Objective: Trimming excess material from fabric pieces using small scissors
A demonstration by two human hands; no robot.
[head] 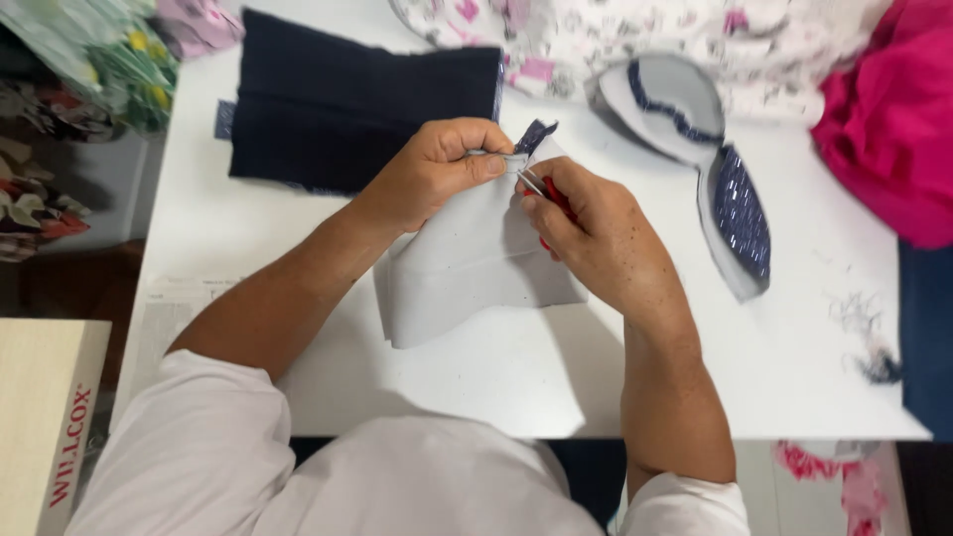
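Grey fabric piece (476,258) pinched at top edge by left hand (437,169); red-handled snips (548,199) gripped in right hand (586,233), blades at seam, above white tabletop (794,337).

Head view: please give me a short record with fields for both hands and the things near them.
left hand: pinches top edge of grey fabric piece
right hand: holds red-handled thread snips at that edge
surface: white table
behind: folded navy fabric
right side: grey and navy cut pieces, pink cloth
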